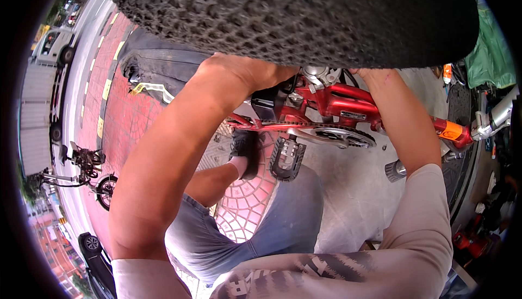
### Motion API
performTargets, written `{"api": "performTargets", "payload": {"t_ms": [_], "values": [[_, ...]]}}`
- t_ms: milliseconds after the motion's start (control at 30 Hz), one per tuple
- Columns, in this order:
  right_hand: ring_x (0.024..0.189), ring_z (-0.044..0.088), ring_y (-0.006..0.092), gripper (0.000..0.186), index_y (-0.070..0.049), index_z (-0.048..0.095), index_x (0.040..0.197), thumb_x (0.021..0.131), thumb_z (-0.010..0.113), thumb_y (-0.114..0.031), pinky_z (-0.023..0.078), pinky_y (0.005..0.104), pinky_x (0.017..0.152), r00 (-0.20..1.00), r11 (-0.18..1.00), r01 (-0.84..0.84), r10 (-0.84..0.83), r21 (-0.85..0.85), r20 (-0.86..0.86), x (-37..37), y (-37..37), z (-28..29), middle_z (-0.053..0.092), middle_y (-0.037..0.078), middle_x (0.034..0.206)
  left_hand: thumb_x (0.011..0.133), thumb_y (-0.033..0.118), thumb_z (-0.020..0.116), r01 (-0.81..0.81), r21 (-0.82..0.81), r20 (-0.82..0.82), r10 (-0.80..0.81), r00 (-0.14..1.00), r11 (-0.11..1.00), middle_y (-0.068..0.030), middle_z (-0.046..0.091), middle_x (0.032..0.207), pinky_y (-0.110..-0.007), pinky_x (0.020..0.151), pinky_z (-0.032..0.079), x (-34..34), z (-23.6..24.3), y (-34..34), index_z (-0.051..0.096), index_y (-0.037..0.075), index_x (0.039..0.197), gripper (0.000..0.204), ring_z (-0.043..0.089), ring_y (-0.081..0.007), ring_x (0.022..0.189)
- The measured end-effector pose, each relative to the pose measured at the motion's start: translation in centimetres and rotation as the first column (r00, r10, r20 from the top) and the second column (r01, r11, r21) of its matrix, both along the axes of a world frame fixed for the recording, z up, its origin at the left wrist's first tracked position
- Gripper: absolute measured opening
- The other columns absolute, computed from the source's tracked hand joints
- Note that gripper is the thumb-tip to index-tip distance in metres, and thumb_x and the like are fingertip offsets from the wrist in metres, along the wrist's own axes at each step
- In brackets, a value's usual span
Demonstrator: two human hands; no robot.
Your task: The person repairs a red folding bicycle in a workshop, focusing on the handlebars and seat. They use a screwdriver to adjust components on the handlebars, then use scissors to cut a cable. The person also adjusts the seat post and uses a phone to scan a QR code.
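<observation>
A red bicycle frame (348,103) stands across the middle, with a silver clamp (316,77) on its upper side. Both my arms reach to this part from either side. My left hand (266,73) is left of the clamp, my right hand (365,72) right of it. A large black knobbly thing (293,21), whose kind I cannot make out, covers the top of the view and hides my fingers. Whether either hand grips anything is hidden. Below the frame are the crank and chainring (348,137), a black pedal (287,160) and the chain. Another pedal (395,171) shows beneath my right forearm.
A silver tube with a joint (497,116) extends at the right, near a green bag (492,48) and assorted clutter. Dark cloth with a reflective stripe (163,62) lies at left. Beyond are a two-wheeler (84,163), a truck (41,92) and a dark car (95,255).
</observation>
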State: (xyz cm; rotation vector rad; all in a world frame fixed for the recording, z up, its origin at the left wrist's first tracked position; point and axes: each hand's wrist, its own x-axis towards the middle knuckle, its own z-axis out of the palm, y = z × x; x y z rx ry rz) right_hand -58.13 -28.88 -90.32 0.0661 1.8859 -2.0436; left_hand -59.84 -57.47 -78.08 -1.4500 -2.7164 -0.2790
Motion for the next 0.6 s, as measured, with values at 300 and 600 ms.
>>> {"api": "performTargets", "payload": {"t_ms": [300, 600], "values": [[0.106, 0.068, 0.0189, 0.041, -0.001, 0.068, 0.131, 0.094, 0.067, -0.018, 0.053, 0.0322, 0.095, 0.999, 0.999, -0.043, 0.042, 0.032, 0.034, -0.5, -0.7, 0.9, 0.071, 0.011, 0.124, 0.09, 0.051, 0.061, -0.061, -0.184, -0.205, 0.022, 0.978, 0.981, -0.0103, 0.073, 0.118, -0.048, 0.102, 0.051, 0.7, 1.5, 0.5, 0.078, 0.015, 0.111, 0.045, 0.066, -0.0286, 0.117], [0.099, 0.069, 0.0144, 0.033, -0.003, 0.075, 0.122, 0.091, 0.069, -0.012, 0.053, 0.0277, 0.087, 0.996, 0.998, -0.003, 0.01, 0.07, -0.094, 0.9, -3.2, 4.8, 0.075, 0.008, 0.114, 0.084, 0.051, 0.069, -0.255, -0.231, -0.065, 0.246, 0.967, 0.939, -0.0194, 0.074, 0.114, -0.048, 0.092, 0.057, 3.2, 4.5, 1.7, 0.068, 0.009, 0.127, 0.06, 0.071, -0.0366, 0.108]]}}
